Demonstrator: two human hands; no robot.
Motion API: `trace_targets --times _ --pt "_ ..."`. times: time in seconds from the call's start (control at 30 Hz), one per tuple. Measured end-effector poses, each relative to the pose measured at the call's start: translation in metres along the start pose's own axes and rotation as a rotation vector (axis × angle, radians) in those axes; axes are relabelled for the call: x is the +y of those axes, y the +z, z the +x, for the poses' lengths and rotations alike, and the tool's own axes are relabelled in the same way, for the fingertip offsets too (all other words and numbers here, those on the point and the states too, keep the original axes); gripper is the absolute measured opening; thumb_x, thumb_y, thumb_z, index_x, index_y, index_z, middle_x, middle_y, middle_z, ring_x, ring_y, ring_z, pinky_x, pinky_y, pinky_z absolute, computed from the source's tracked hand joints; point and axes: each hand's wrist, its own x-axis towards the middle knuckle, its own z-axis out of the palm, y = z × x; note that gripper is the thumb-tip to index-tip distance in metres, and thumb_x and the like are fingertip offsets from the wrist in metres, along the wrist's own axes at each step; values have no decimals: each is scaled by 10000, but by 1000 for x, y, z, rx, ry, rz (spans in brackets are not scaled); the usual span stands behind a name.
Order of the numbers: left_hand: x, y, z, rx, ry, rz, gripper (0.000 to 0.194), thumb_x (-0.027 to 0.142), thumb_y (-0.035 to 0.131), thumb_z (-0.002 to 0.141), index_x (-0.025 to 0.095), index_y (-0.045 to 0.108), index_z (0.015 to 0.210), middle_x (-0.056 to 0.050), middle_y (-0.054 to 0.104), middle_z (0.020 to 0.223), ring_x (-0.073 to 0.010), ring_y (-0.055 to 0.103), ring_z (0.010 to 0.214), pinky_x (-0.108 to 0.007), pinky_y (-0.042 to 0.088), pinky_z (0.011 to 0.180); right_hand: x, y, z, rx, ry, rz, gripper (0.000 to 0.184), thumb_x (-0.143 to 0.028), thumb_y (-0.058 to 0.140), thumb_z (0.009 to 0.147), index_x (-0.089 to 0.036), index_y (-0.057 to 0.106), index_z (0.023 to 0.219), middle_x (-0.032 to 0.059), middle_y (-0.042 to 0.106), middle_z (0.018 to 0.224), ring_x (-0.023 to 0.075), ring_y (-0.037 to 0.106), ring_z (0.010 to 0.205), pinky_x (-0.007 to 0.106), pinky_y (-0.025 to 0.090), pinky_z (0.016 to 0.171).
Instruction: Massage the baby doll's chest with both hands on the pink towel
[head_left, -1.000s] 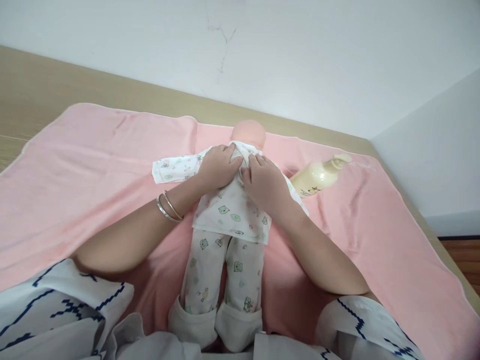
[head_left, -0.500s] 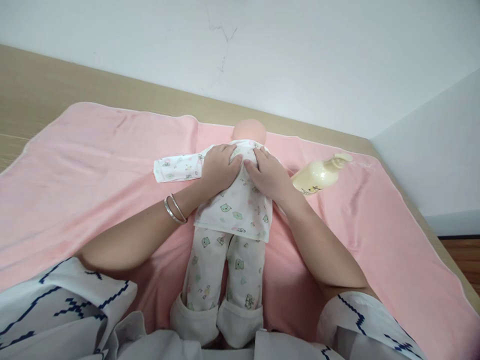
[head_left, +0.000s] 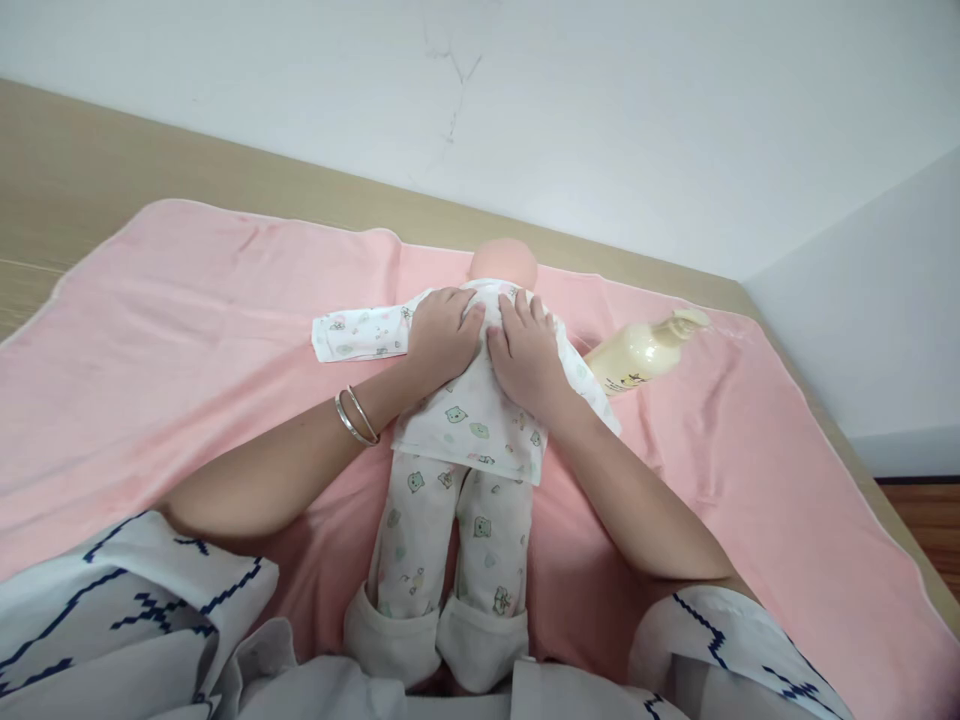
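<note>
Here, both hands, the left hand [head_left: 442, 335] and right hand [head_left: 529, 350], lie flat and unclenched on the doll [head_left: 465, 420] mid-blanket [head_left: 150, 330]; it looks soft, light and floppy, best gripped at the torso.

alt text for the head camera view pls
Both hands, left hand and right hand, lie flat side by side on the chest of a baby doll in printed pyjamas on a pink towel. A cream pump bottle lies beside it.

White cracked wall [head_left: 600, 110], light wooden surface [head_left: 112, 170], wood floor [head_left: 926, 520] at right
</note>
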Motion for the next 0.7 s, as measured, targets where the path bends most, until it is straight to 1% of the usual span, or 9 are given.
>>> trace_targets --times 0.03,0.1,0.23,0.3,0.33,0.43,0.5,0.53,0.7 --pt "0 0 0 4 1 6 475 316 325 1064 142 720 1261 -146 753 1286 -281 654 1223 -451 479 1144 1 0 1 -52 -1 -13 561 -287 392 1041 -86 477 1559 231 350 1739 429 198 1671 709 235 1316" --pt "0 0 0 2 5 13 482 320 317 1064 141 722 1254 -154 753 1261 -288 652 1200 -463 485 1124 4 -5 1 -62 -18 14 573 -326 422 1042 -118 469 1574 210 312 1762 431 164 1681 718 232 1318" --pt "1 -2 0 -10 3 16 467 322 316 1062 165 728 1216 -144 756 1229 -286 650 1180 -465 489 1102 3 -22 -10 136 -76 92 587 -350 392 1059 -275 362 1640 113 236 1802 366 134 1701 729 275 1302" --pt "2 -2 0 -9 1 13 462 321 317 1062 166 725 1212 -142 754 1227 -285 649 1179 -462 488 1099 1 -20 -13 216 -74 78 586 -339 357 1072 -298 320 1656 101 215 1808 356 134 1701 727 285 1297" --pt "1 -2 0 -11 4 11 460 324 318 1062 165 725 1208 -143 754 1223 -286 648 1177 -463 489 1096 0 -16 -13 220 -66 65 587 -328 359 1071 -277 325 1654 113 212 1808 359 130 1701 718 284 1301" --pt "0 -1 0 -6 15 9 457 324 323 1060 153 721 1207 -154 752 1214 -294 646 1174 -468 486 1095 -1 0 -9 87 -60 25 563 -299 402 1049 -169 431 1596 178 282 1777 378 157 1692 689 247 1330" --pt "-1 0 0 4 17 15 455 323 319 1064 153 720 1196 -153 753 1205 -290 648 1165 -463 485 1094 0 5 -6 -2 -75 37 542 -311 421 1041 -147 494 1553 191 336 1754 383 210 1677 681 233 1340" --pt "-2 0 0 7 19 19 451 327 317 1067 162 720 1184 -147 754 1200 -286 649 1161 -459 485 1092 1 4 -5 -11 -83 56 540 -317 424 1039 -155 504 1547 186 343 1753 380 238 1669 678 244 1339" --pt "-1 0 0 -4 13 16 441 337 318 1076 191 724 1169 -119 758 1202 -271 652 1163 -448 492 1089 -1 -21 -14 183 -90 109 567 -325 365 1053 -244 415 1613 122 286 1786 341 236 1678 673 315 1310"
